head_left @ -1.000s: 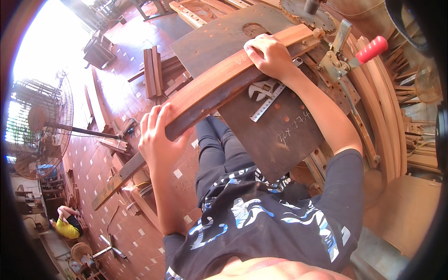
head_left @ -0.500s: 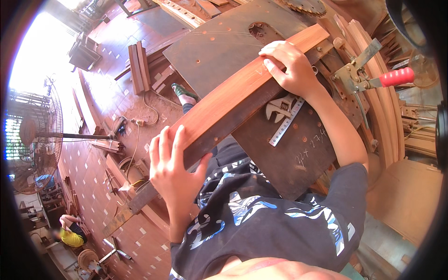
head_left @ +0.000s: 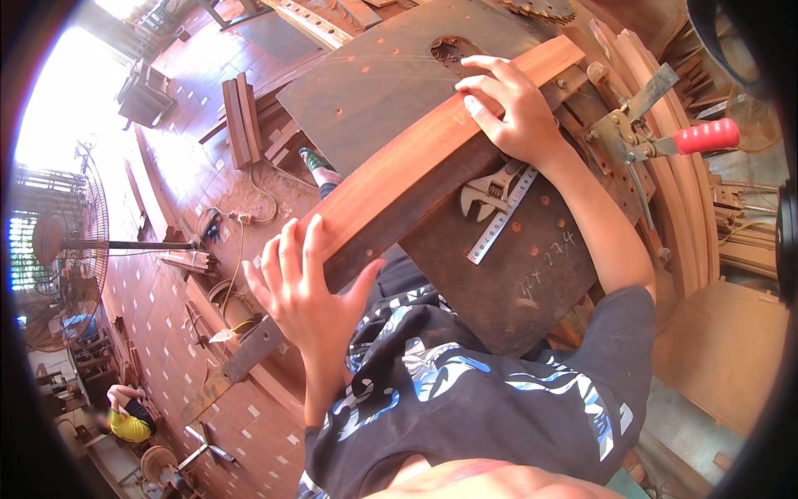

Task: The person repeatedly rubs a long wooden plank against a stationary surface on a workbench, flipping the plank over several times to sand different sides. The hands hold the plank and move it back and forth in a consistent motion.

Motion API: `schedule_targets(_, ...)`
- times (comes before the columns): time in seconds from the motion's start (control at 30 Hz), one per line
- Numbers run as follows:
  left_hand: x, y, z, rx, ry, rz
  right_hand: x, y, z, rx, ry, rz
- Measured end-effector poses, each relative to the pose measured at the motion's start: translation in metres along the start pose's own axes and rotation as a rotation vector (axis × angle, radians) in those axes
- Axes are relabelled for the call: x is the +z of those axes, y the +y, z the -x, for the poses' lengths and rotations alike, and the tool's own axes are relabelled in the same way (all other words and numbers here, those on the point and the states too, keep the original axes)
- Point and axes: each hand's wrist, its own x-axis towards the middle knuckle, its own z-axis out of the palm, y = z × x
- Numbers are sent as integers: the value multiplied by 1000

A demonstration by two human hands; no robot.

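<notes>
A long reddish wooden beam [head_left: 420,160], slightly curved, lies slantwise over a dark metal machine table [head_left: 357,96]. Its darker side faces me. At the beam's near left end is my left hand [head_left: 307,287], fingers spread and thumb held apart; whether the palm presses on the end is hidden. My right hand [head_left: 517,112] rests over the upper part of the beam, fingers reaching across the top and thumb lying on it. Below the right wrist, an adjustable wrench [head_left: 486,196] and a white measuring strip [head_left: 501,223] lie on the table, beside chalk marks.
A toggle clamp with a red handle [head_left: 705,136] stands right of the beam. A toothed circular saw blade [head_left: 542,8] lies at the far edge. Curved wooden pieces [head_left: 690,208] stack at the right. A standing fan [head_left: 62,245] and a seated person [head_left: 129,420] are at the left.
My left hand has loosened, its fingers and thumb spreading wider at the beam's end. The right fingers have spread a little on top. The view has shifted slightly.
</notes>
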Motion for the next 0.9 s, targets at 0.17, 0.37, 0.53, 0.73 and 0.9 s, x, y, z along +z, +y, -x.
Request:
schedule_targets(0.17, 8, 3, 3, -19, 57, -93, 2, -1, -1, -12, 29, -6)
schedule_targets(0.37, 16, 0, 4, -1, 136, -127, 4, 3, -1, -56, 93, -9)
schedule_targets(0.53, 18, 1, 3, -5, 162, -135, 8, 4, -3, -75, 135, -31)
schedule_targets(0.73, 27, -4, 0, -30, 264, -145, 8, 2, -2, -65, 144, -55)
schedule_targets(0.9, 30, -5, 1, -68, 292, -174, 7, 4, -2, -67, 128, -24)
